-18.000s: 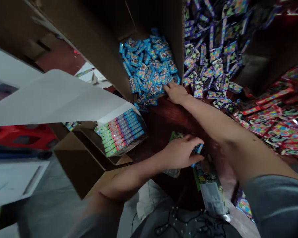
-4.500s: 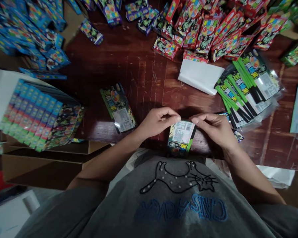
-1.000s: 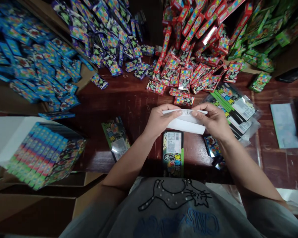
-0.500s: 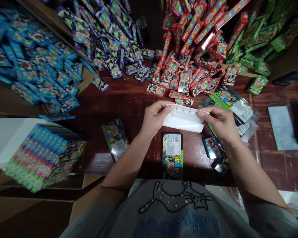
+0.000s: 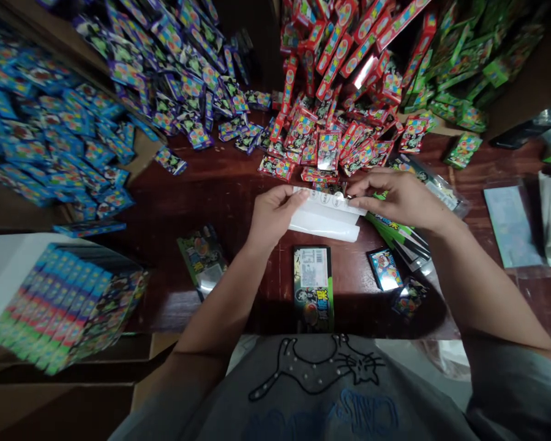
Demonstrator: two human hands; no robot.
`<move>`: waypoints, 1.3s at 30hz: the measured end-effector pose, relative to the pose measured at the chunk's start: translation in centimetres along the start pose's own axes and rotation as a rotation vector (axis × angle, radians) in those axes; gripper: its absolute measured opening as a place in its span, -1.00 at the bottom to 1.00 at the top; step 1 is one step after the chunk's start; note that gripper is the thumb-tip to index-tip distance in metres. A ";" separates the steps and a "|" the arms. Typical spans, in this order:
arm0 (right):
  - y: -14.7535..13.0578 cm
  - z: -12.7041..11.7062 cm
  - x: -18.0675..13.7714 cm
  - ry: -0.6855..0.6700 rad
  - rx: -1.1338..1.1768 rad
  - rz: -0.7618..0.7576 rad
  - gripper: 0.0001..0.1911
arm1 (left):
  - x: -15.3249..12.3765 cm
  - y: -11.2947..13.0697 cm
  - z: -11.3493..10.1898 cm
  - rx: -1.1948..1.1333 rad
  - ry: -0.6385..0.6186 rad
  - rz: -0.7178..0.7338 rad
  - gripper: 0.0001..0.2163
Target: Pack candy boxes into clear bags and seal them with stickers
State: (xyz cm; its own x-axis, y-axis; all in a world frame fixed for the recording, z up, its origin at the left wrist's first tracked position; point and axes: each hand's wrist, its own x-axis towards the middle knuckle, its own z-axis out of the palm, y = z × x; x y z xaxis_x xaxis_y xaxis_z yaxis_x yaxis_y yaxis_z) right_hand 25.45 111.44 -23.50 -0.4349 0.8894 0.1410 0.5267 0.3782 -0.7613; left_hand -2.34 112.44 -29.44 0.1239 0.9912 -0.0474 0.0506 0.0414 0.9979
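Note:
My left hand (image 5: 273,219) pinches the left end of a white sticker sheet (image 5: 324,223) between thumb and fingers. A row of small round stickers (image 5: 325,197) runs along its upper edge, and the lower part of the sheet curls. My right hand (image 5: 390,196) has its thumb and forefinger closed at the sheet's upper right end; whether a sticker is lifted between the fingertips is unclear. Below the sheet, a flat candy box (image 5: 313,288) with a white label lies on the table. Two small dark packets (image 5: 384,269) lie to its right.
Heaps of blue (image 5: 68,141), purple (image 5: 188,67), red (image 5: 330,92) and green (image 5: 468,67) small boxes line the back. Multicolored boxes stand in a row (image 5: 55,306) at left. Another flat box (image 5: 202,260) lies near my left forearm; clear-wrapped cards (image 5: 514,226) lie right.
My right hand has shifted its grip along the sheet's upper right end, with its fingers more bent. The whole view has shifted slightly. My left hand keeps its hold.

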 end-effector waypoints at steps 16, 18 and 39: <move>-3.7 4.4 -4.0 -0.190 0.634 0.214 -0.59 | -10.8 -2.8 -3.1 0.772 -0.254 0.323 -0.86; -4.3 5.8 -3.7 -0.262 0.666 0.206 -0.52 | -11.4 -2.3 -3.1 0.623 -0.312 0.236 -0.89; -6.5 12.4 -9.8 0.025 -0.367 -0.093 -0.38 | -13.1 -0.3 -2.3 0.252 -0.408 -0.013 -0.83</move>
State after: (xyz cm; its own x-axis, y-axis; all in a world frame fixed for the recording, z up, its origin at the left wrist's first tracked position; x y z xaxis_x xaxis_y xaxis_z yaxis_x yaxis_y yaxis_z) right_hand 17.24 97.04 -27.83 -0.4776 0.8512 0.2175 0.7146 0.5204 -0.4674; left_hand -6.23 99.75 -29.04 0.4983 0.8582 -0.1235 0.2868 -0.0287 0.9576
